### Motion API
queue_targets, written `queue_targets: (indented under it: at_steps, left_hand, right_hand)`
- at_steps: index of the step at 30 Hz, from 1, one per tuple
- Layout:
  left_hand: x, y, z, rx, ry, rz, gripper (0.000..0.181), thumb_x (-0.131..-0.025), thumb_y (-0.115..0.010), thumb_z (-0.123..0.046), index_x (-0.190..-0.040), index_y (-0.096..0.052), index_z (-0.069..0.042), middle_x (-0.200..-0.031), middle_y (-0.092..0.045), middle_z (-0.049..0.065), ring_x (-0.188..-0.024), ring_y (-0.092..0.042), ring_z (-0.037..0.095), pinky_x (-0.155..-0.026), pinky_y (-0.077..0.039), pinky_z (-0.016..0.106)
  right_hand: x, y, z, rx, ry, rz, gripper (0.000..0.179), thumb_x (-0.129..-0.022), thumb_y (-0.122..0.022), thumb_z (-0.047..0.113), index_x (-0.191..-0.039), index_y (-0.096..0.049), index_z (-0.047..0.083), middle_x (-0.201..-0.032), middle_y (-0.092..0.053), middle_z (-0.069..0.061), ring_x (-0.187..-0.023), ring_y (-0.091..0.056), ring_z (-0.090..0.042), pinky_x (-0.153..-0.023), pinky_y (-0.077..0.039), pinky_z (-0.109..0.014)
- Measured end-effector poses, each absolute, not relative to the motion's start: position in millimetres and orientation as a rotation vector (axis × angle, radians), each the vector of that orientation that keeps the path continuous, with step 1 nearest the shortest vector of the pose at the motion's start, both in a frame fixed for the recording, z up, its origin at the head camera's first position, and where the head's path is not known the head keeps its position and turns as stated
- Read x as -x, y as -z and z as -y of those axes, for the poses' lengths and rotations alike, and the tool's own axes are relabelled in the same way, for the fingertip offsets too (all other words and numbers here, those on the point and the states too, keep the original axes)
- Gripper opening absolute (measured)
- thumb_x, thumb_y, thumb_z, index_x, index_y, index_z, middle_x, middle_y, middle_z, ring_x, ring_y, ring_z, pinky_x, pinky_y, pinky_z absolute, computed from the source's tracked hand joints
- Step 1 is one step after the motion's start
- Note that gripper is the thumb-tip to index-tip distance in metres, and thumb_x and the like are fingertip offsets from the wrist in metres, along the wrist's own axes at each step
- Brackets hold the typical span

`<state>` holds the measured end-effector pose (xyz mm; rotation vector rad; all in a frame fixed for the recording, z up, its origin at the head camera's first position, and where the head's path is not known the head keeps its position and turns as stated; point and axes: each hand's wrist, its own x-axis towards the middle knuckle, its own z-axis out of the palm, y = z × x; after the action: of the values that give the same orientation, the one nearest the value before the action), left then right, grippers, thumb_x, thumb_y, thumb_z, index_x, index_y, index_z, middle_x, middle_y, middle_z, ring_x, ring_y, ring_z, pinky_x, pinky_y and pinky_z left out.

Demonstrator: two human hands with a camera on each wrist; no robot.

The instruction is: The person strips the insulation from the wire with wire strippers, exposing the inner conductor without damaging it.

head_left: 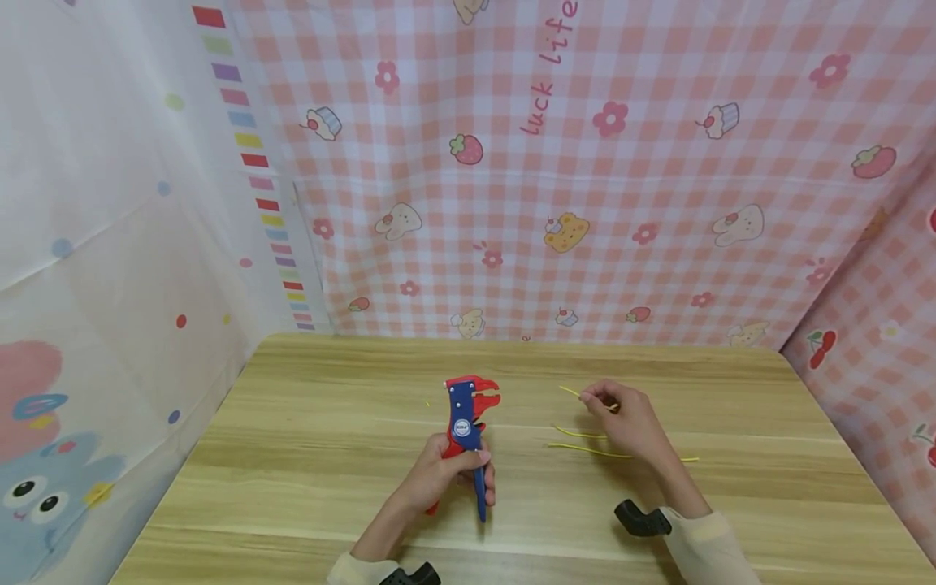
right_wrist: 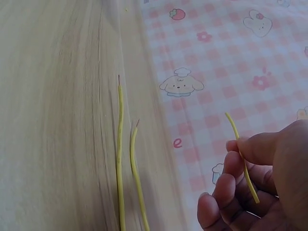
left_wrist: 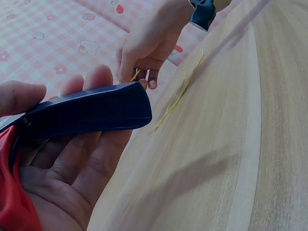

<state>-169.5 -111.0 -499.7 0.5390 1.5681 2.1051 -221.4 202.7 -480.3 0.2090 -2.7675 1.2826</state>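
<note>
My left hand (head_left: pixel 439 479) grips the handles of a red and blue wire stripper (head_left: pixel 464 414), its red jaws pointing right and spread apart. In the left wrist view the blue handle (left_wrist: pixel 91 113) lies across my fingers. A short yellow wire (right_wrist: pixel 246 175) is pinched between the thumb and fingers of my right hand (head_left: pixel 629 418), raised off the table. Its near end in the right wrist view looks still covered in yellow. Two more yellow wires (right_wrist: pixel 120 159) lie on the table below that hand, each with a bare copper tip at one end.
The wooden table (head_left: pixel 329 455) meets a pink checked cloth (head_left: pixel 512 187) at its back edge. A tiny yellow scrap (head_left: pixel 427 404) lies left of the stripper. Black wrist mounts (head_left: pixel 642 518) sit at both sleeves.
</note>
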Motion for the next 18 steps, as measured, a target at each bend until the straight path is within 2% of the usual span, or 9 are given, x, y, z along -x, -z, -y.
queue_targets:
  at_steps: [9,18]
  left_hand:
    - [168.7,498.4,110.3,-0.558,-2.053,-1.562,0.019,-0.105,-0.051,-0.007,-0.111,-0.048,0.011,-0.084,-0.074,0.001,-0.074,-0.077,0.016,-0.076,-0.065,0.034]
    - [167.4,497.5,110.2,-0.621,-2.034,-1.509,0.022,-0.105,-0.053,-0.009,-0.112,-0.048,0.011,-0.088,-0.074,0.000,-0.078,-0.077,0.015,-0.081,-0.065,0.034]
  right_hand:
    - [217.3,477.6,-198.9,-0.257,-1.314,2.758,0.020,-0.103,-0.063,0.024,-0.104,-0.072,0.005,-0.088,-0.071,-0.012,-0.078,-0.061,-0.015,-0.064,-0.049,-0.023]
    - [213.8,472.9,-193.4,-0.290,-1.324,2.745,0.021,-0.102,-0.064,0.026,-0.102,-0.072,0.007,-0.085,-0.069,-0.009,-0.073,-0.058,-0.013,-0.060,-0.047,-0.023]
